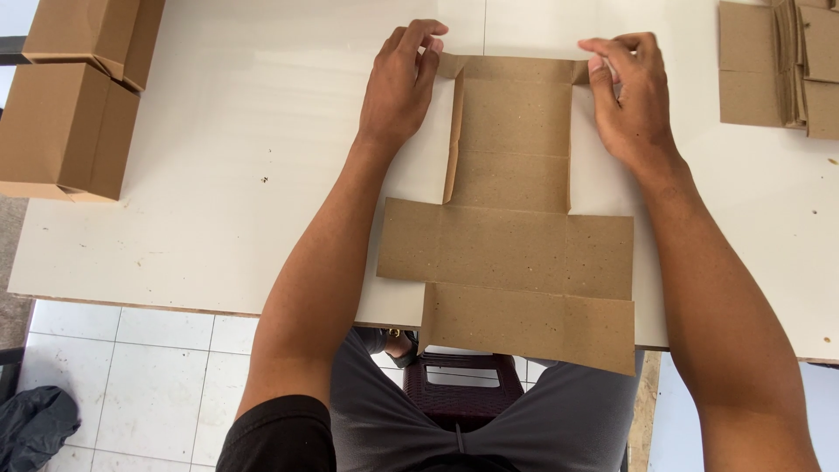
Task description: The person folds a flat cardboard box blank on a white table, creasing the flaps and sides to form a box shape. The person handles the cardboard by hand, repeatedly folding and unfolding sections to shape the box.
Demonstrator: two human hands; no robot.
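We lay the flat brown cardboard blank (511,245) on the white table (218,175), its near flap overhanging the edge, and our left hand (398,87) and right hand (629,92) pinch its far corner tabs, so both side flaps lift together.

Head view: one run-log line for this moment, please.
left hand: pressing far-left corner flap | right hand: pinching far-right corner flap | flat cardboard blank: on white table | folded boxes: far left

Both hands forward, left (400,87), right (631,96), fingers curled, seemingly pinching.
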